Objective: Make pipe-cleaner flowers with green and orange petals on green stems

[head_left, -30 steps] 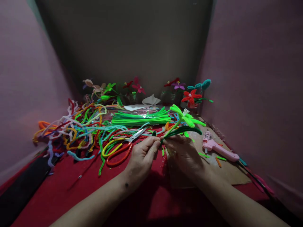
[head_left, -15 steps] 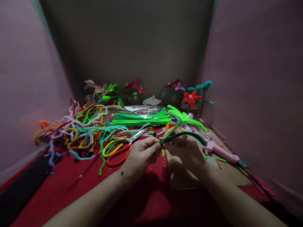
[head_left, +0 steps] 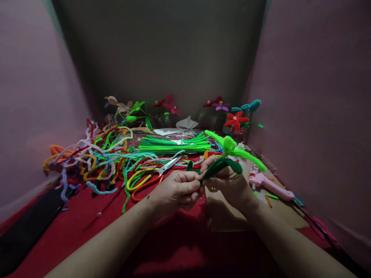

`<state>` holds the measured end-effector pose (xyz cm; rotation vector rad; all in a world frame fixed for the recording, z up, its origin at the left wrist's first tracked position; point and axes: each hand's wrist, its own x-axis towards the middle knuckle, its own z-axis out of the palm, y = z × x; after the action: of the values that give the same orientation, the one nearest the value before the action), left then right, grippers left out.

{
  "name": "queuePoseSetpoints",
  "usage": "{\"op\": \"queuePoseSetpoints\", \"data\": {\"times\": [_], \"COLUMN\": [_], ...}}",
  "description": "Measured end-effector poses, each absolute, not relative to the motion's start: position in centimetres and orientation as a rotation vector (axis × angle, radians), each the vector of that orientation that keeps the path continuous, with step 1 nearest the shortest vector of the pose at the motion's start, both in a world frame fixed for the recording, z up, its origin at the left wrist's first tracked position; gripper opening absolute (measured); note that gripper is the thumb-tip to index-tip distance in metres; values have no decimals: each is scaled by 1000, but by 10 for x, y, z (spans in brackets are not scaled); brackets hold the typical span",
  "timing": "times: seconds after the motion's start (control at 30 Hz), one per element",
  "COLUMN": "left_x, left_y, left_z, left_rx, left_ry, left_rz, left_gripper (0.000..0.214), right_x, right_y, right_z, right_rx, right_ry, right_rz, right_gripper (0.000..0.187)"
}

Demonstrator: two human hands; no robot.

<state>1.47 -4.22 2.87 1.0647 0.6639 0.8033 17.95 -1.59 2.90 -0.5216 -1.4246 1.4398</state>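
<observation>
Between my two hands is a pipe-cleaner flower (head_left: 230, 148) with bright green petals and a whitish centre, tilted to the right. A dark green pipe-cleaner leaf (head_left: 222, 168) curves out from its stem over my right hand. My left hand (head_left: 181, 189) is closed, thumb and fingers pinching the lower stem where the leaf joins. My right hand (head_left: 227, 185) is closed around the stem just beside it, its fingertips almost touching the left ones. Most of the stem is hidden by the fingers and the leaf.
Scissors (head_left: 166, 166) with orange and yellow handles lie left of my hands, beside tangled pipe cleaners (head_left: 98, 150). Behind is a bundle of green pipe cleaners (head_left: 174, 144). A pink glue gun (head_left: 271, 185) rests on cardboard (head_left: 228, 216) at right. Finished flowers (head_left: 236, 119) stand at the back.
The flower has tipped lower and to the right, its petals turning toward me. The dark green leaf has folded closer over my right hand, and my hands have drawn together.
</observation>
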Motion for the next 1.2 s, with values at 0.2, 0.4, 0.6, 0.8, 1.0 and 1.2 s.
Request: {"op": "queuePoseSetpoints", "data": {"times": [0.2,0.4,0.6,0.8,1.0,1.2], "left_x": [26,26,22,19,8,10], "left_y": [-53,-55,-51,-49,-47,-47], "left_z": [26,24,32,30,25,28], "left_rx": [1637,1629,1118,1010,955,1053], "left_ry": [1119,1227,925,741,535,504], "left_rz": [1161,1237,1061,948,655,658], "left_gripper": [14,27,25,22,22,28], "right_x": [173,173,179,184,188,180], "right_y": [-19,-19,-17,-12,-11,-15], "right_z": [28,32,34,35,42,31], "right_rx": [-705,-708,-705,-549,-489,-459], "right_ry": [-1312,-1504,-1701,-1736,-1866,-1557], "right_rz": [1326,1243,1054,1085,1318,1443], "right_gripper": [8,10,11,10,8,6]}}
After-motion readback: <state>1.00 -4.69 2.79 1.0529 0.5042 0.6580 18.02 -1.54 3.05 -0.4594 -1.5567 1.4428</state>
